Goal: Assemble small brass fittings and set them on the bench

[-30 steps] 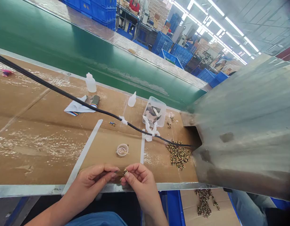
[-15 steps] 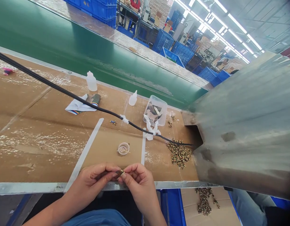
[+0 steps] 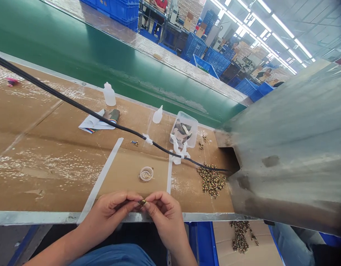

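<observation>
- Gold-flecked part (image 3: 142,202) sits pinched at the fingertips of your left hand (image 3: 109,212) and right hand (image 3: 166,221), both closed on it.
- Clear round dish (image 3: 146,174) lies just ahead.
- Speckled pile of similar parts (image 3: 211,180), still unhandled, lies beside the sheet-metal chute (image 3: 286,147).

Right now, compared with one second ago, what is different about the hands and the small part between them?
The left hand and right hand have moved together: before they were slightly apart, and now their fingertips meet, pinching one small dark part. The bead pile, clear plastic tub and black cable stayed as they were; only the view shifted slightly.
</observation>
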A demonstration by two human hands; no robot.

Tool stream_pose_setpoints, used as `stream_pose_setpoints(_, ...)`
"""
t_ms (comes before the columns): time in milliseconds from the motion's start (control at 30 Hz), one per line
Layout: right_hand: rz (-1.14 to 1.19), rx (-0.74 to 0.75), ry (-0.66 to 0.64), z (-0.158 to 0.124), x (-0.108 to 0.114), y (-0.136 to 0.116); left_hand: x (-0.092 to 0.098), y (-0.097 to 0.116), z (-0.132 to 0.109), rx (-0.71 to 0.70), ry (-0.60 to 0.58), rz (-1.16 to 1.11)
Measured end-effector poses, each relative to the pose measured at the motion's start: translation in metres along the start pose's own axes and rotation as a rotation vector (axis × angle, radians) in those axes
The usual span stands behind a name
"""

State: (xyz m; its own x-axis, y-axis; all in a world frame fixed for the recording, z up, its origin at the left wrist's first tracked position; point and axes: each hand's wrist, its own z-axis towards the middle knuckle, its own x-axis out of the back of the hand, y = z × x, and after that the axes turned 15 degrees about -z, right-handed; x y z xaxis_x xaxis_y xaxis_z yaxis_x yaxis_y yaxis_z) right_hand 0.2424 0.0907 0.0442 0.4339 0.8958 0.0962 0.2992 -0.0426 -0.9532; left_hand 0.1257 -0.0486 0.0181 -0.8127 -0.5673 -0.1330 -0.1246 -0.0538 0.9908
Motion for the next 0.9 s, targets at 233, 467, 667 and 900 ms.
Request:
stream_pose_setpoints(233,-0.29,0.055,0.045,-0.003,0.004,-0.004,0.0,0.001,-0.001,-0.041,0.014,0.005)
stream_pose_setpoints(467,-0.423,0.127,0.071,-0.002,0.007,-0.01,0.0,0.002,0.003,-0.069,0.002,0.03)
stream_pose_setpoints(667,-0.457,0.081,0.085,-0.002,0.007,-0.01,0.0,-0.003,0.002,-0.138,-0.02,0.117)
stream_pose_setpoints(900,-0.297,-0.028,0.072,-0.003,0.004,-0.001,-0.001,-0.016,-0.007,-0.135,0.034,0.212)
